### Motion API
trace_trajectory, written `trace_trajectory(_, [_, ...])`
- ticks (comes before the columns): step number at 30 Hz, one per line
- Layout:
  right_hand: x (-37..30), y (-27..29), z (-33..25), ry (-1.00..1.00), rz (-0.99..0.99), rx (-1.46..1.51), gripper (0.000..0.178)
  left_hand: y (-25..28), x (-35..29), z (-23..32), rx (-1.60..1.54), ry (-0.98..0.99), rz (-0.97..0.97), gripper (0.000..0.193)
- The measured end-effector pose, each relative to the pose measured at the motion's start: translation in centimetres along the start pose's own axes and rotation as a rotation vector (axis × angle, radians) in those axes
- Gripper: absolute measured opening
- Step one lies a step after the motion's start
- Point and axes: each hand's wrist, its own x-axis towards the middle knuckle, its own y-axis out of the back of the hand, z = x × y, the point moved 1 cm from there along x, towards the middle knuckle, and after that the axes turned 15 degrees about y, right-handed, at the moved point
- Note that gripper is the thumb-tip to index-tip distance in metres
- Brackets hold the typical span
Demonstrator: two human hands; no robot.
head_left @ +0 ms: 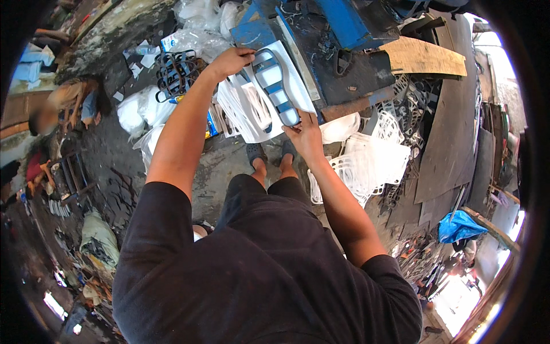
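A shoe-sole-shaped cutting die [276, 84], grey-blue with white showing through its openings, lies on a white foam sheet [298, 80] at the edge of a blue machine bed [321, 46]. My left hand [232, 59] grips the far end of the die. My right hand [305, 136] holds its near end, fingers on the rim. Both arms reach forward from my black shirt.
Cut-out white foam sheets [372, 160] pile on the floor to the right and under the machine. A dark wire basket [176, 71] and white bags [137, 112] sit at left. Brown boards [452, 132] lean at right. Another person [69, 103] crouches far left.
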Motion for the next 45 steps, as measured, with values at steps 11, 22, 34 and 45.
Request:
trace_trajectory(11, [-2.0,0.9,0.6,-0.244,0.115,0.139,0.057,-0.9,-1.4,0.1,0.105,-0.220,0.319,0.040])
trace_trajectory(22, [-1.8,-0.7,-0.6,-0.839,0.486,1.042,0.049,-2.0,0.0,0.6,0.292,-0.118,0.458,0.054])
trace_trajectory(34, [-4.7,-1.0,0.4,-0.740,0.508,1.143,0.039,-9.3,-6.1,-5.4,-0.309,-0.121,0.770,0.063])
trace_trajectory(45, [-4.0,-1.1,0.6,-0.679,0.454,1.191,0.044,-10.8,-8.3,-3.9,-0.835,0.138,0.244,0.075])
